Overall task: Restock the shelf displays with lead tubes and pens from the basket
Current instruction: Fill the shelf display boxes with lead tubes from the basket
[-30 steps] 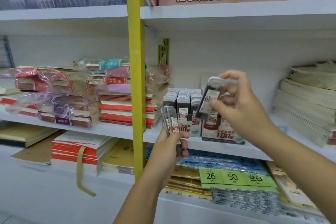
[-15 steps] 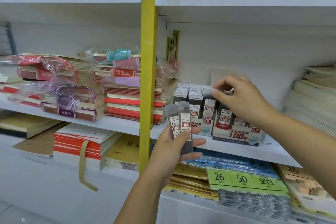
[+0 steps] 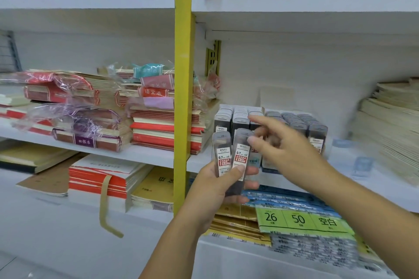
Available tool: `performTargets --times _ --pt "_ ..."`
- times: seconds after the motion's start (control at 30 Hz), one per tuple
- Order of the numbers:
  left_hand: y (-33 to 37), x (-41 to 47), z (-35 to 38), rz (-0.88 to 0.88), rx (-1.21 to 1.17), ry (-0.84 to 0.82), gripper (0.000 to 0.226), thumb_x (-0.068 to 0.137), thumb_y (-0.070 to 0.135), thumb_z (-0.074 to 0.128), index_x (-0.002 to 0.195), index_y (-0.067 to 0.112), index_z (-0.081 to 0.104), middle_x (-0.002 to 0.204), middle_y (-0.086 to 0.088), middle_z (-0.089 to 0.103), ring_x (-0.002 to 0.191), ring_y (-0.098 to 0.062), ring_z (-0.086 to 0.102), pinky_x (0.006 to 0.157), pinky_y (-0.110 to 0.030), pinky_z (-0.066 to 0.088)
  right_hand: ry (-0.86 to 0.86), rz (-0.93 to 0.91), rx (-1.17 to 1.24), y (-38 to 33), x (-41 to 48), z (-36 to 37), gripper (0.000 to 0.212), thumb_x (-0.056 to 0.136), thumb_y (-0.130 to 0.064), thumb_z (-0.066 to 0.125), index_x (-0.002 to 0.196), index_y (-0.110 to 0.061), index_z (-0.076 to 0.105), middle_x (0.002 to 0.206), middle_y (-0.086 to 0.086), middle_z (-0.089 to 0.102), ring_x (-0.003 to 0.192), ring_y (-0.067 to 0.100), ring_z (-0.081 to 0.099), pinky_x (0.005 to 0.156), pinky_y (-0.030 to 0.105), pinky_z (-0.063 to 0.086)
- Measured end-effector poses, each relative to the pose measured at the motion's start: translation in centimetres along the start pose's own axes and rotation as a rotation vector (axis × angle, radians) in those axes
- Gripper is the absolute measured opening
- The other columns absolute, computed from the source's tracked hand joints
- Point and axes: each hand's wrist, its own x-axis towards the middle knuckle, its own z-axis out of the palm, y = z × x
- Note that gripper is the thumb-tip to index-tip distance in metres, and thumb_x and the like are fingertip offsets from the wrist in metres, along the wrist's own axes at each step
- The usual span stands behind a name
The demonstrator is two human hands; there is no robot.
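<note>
The step in hand looks like feeding lead tubes one at a time into the display boxes that stand near the front edge of the white shelf, just right of the yellow upright. The left hand is clenched around two lead tubes, held upright side by side in front of the shelf's front edge, thumb pressed across their labels. The right hand is empty, its fingers loosely spread, index and thumb hovering at the top of the right-hand tube; whether they touch it I cannot tell, since the hand is blurred. The next move probably calls for pinching that tube by its cap, drawing it free of the left grip, and lowering it into an open slot among the rows. No basket is in view.
</note>
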Motion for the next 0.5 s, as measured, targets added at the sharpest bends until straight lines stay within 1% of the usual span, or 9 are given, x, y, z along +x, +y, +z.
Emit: performTargets --times 0.03,0.07,0.13,0.17,0.23,0.3,0.37,0.43,0.5 --pt "0.0 -0.1 0.2 -0.006 0.002 -0.018 0.021 0.101 0.028 0.058 0.122 0.028 0.061 0.110 0.000 0.077 0.097 -0.021 0.076 0.061 -0.023 0.059 -0.074 0.075 0.123 0.0 -0.5 0.3 0.038 0.093 -0.028 0.061 0.127 -0.043 0.054 0.091 -0.010 0.066 0.073 0.003 0.063 0.069 0.024 0.054" --pt "0.0 -0.3 0.5 -0.014 0.004 -0.033 0.021 0.101 0.028 0.059 0.122 0.027 0.061 0.110 -0.001 0.077 0.097 -0.022 0.076 0.060 -0.023 0.059 -0.100 0.121 0.208 0.1 -0.8 0.4 0.038 0.093 -0.022 0.062 0.124 -0.041 0.056 0.087 -0.003 0.067 0.070 0.007 0.065 0.068 0.029 0.055" --pt "0.0 -0.5 0.9 -0.030 0.012 -0.053 0.022 0.100 0.028 0.060 0.122 0.026 0.062 0.110 -0.002 0.077 0.097 -0.022 0.076 0.060 -0.023 0.059 -0.070 0.149 0.288 0.2 -1.3 0.2 0.035 0.091 -0.011 0.063 0.113 -0.039 0.059 0.077 0.003 0.068 0.062 0.010 0.063 0.060 0.028 0.052" --pt "-0.1 -0.5 1.0 -0.033 0.015 -0.060 0.023 0.099 0.029 0.060 0.122 0.027 0.062 0.110 -0.002 0.077 0.097 -0.022 0.076 0.060 -0.023 0.059 -0.051 0.153 0.311 0.2 -1.5 0.0 0.034 0.091 -0.009 0.063 0.109 -0.038 0.059 0.074 0.001 0.069 0.061 0.010 0.063 0.057 0.027 0.051" --pt "-0.2 -0.6 1.1 -0.033 0.021 -0.069 0.026 0.096 0.035 0.062 0.122 0.029 0.061 0.110 -0.002 0.077 0.097 -0.022 0.076 0.060 -0.023 0.059 -0.041 0.164 0.332 0.5 -1.8 -0.2 0.033 0.091 -0.008 0.064 0.107 -0.036 0.058 0.072 -0.002 0.070 0.062 0.010 0.064 0.057 0.027 0.052" --pt "-0.2 -0.5 1.4 -0.042 0.019 -0.076 0.036 0.091 0.045 0.059 0.124 0.030 0.058 0.111 -0.002 0.077 0.098 -0.023 0.075 0.061 -0.025 0.060 -0.039 0.172 0.338 0.7 -2.0 -0.4 0.031 0.091 -0.008 0.063 0.108 -0.033 0.058 0.075 -0.003 0.072 0.064 0.011 0.065 0.060 0.028 0.053" --pt "-0.3 -0.3 1.6 -0.066 -0.010 -0.079 0.040 0.094 0.049 0.051 0.128 0.029 0.053 0.112 -0.003 0.077 0.099 -0.024 0.075 0.062 -0.028 0.062 0.015 0.157 0.352 0.7 -2.1 -0.9 0.028 0.091 -0.008 0.062 0.108 -0.030 0.059 0.082 -0.002 0.073 0.067 0.012 0.067 0.061 0.026 0.053" --pt "-0.5 0.0 1.6 -0.079 -0.049 -0.057 0.033 0.103 0.042 0.043 0.131 0.027 0.048 0.111 -0.003 0.077 0.098 -0.025 0.075 0.062 -0.030 0.062 0.115 0.106 0.346 0.7 -1.9 -2.2 0.026 0.091 -0.011 0.062 0.103 -0.034 0.058 0.089 -0.007 0.074 0.071 0.008 0.068 0.060 0.022 0.054" --pt "-0.8 0.3 1.6 -0.073 -0.041 -0.011 0.027 0.105 0.035 0.041 0.129 0.026 0.049 0.108 -0.001 0.077 0.096 -0.024 0.076 0.061 -0.031 0.062 0.216 0.029 0.266 0.9 -1.6 -4.3 0.027 0.092 -0.017 0.061 0.098 -0.042 0.055 0.091 -0.009 0.072 0.078 0.005 0.069 0.060 0.022 0.056"
